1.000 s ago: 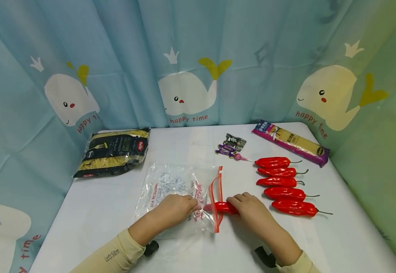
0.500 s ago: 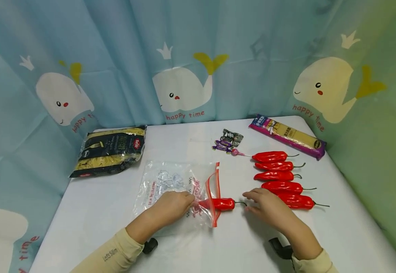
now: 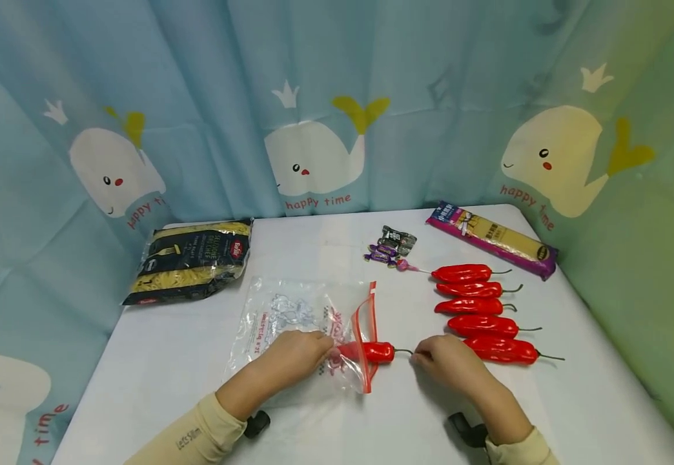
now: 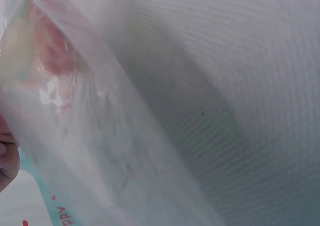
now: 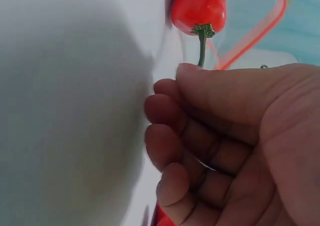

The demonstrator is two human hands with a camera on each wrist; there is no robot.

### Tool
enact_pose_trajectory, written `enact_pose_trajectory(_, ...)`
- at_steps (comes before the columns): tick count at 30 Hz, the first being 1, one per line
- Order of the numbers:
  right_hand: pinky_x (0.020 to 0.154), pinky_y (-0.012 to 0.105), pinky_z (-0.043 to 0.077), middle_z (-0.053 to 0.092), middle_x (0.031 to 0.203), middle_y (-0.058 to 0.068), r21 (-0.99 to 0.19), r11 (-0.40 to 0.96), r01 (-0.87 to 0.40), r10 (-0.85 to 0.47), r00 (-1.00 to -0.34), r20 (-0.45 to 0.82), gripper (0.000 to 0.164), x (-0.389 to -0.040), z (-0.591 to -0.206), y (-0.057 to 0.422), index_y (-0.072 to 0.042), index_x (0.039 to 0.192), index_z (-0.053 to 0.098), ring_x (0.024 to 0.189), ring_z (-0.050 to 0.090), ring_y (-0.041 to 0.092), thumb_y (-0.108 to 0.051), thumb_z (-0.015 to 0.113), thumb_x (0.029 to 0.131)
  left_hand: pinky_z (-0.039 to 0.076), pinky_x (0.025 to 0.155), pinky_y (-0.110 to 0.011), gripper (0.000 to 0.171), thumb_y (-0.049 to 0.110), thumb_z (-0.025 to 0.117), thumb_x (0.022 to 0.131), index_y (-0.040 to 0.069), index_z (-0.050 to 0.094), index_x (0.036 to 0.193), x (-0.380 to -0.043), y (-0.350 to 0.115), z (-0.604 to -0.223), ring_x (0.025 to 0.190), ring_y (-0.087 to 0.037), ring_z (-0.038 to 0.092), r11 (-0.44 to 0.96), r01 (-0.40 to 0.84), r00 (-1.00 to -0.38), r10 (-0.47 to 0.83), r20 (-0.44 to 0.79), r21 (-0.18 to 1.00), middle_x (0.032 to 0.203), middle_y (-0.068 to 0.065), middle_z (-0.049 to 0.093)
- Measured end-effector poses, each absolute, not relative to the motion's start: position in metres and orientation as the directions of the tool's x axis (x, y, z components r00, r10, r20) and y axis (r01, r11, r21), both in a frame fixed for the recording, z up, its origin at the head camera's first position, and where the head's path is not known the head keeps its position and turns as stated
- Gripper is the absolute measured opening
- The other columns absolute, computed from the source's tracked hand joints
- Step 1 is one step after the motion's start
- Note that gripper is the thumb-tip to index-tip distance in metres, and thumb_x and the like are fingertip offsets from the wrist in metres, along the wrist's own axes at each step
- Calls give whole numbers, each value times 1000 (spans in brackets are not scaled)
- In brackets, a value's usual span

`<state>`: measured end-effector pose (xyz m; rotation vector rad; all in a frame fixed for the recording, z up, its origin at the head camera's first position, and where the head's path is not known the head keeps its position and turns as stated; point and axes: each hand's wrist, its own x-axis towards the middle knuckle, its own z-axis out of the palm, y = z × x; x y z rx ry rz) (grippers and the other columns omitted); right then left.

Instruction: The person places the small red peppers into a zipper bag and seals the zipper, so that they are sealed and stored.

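Observation:
In the head view, a clear zip bag (image 3: 299, 307) with a red-edged mouth lies on the table. A red chili pepper (image 3: 379, 352) lies partly inside that mouth, with its green stem pointing right. My left hand (image 3: 297, 354) grips the bag from outside, near the chili's tip. Whether it also holds the tip through the plastic is hidden. My right hand (image 3: 452, 363) pinches the end of the stem between thumb and forefinger. Up close in the right wrist view, the stem (image 5: 202, 50) runs down to the thumb. Blurred bag plastic (image 4: 115, 151) fills much of the left wrist view.
Several red chilies (image 3: 482, 325) lie in a column beyond my right hand. Behind them are a lollipop (image 3: 407, 265), small wrapped candies (image 3: 392, 242) and a purple noodle packet (image 3: 494, 237). A black pasta bag (image 3: 192, 258) lies at the back left; curtains surround the table.
My right hand let go of the chili's body, drew back to the right with fingers apart, then came in and pinched the stem. The left hand kept its grip on the bag.

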<state>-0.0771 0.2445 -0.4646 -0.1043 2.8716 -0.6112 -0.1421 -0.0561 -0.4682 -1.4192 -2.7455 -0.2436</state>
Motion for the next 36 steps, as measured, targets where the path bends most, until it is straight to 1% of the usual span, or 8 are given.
enact_pose_trajectory(4, 80, 44, 55, 70, 82, -4, -431, 900, -61, -145, -975, -166, 8, -83, -465, 232, -11, 90, 78, 79, 64, 17, -18, 79, 87, 49, 55, -34, 26, 35, 54, 104, 19, 63, 87, -140, -55, -469, 66, -14, 63, 567, 817, -576, 809, 116, 105, 79, 6, 62)
enact_pose_trajectory(8, 78, 41, 55, 68, 81, -7, -433, 884, -178, -232, -970, -74, 5, -89, -466, 218, -11, 89, 78, 77, 63, 15, -16, 78, 88, 51, 57, -35, 22, 35, 54, 105, 20, 66, 93, -140, -55, -469, 69, -15, 65, 570, 815, -579, 807, 117, 100, 81, 5, 65)
enact_pose_trajectory(13, 68, 34, 51, 62, 76, -10, -398, 846, -354, -367, -929, 47, 3, -97, -472, 202, -11, 86, 76, 71, 58, 10, -14, 77, 88, 50, 56, -33, 25, 36, 53, 105, 19, 63, 90, -139, -54, -468, 66, -14, 63, 575, 809, -586, 806, 86, 120, 80, 6, 62)
enact_pose_trajectory(19, 69, 33, 52, 63, 79, -9, -374, 812, -448, -441, -891, 110, 5, -104, -479, 191, -13, 84, 74, 74, 59, 10, -10, 76, 87, 50, 56, -34, 27, 38, 50, 105, 21, 62, 88, -137, -54, -467, 69, -15, 64, 582, 805, -591, 803, 76, 116, 82, 6, 63)
enact_pose_trajectory(25, 70, 32, 51, 62, 77, -12, -426, 815, -394, -390, -915, 102, 3, -102, -474, 201, -13, 87, 77, 73, 59, 8, -15, 77, 89, 49, 55, -34, 25, 35, 53, 104, 19, 60, 86, -138, -55, -468, 68, -16, 64, 580, 806, -590, 803, 87, 118, 82, 5, 64)
enact_pose_trajectory(29, 72, 33, 53, 64, 79, -12, -410, 862, -297, -287, -954, 89, 4, -96, -459, 226, -13, 90, 78, 74, 59, 8, -17, 79, 87, 48, 54, -33, 26, 35, 55, 104, 19, 59, 84, -139, -56, -469, 67, -15, 63, 579, 805, -591, 801, 92, 130, 82, 5, 63)
enact_pose_trajectory(33, 79, 41, 56, 68, 87, -4, -374, 906, -199, -180, -980, 85, 11, -82, -443, 262, -13, 93, 77, 83, 64, 17, -10, 82, 83, 48, 54, -33, 25, 34, 55, 104, 19, 59, 84, -139, -56, -469, 67, -14, 62, 572, 811, -584, 806, 96, 125, 81, 5, 63)
enact_pose_trajectory(36, 85, 53, 54, 70, 99, 7, -330, 932, -147, -127, -989, 81, 20, -70, -436, 292, -10, 98, 77, 97, 64, 31, -4, 83, 80, 47, 52, -32, 26, 33, 54, 104, 19, 58, 83, -139, -56, -470, 65, -13, 61, 565, 817, -576, 811, 99, 116, 79, 6, 61)
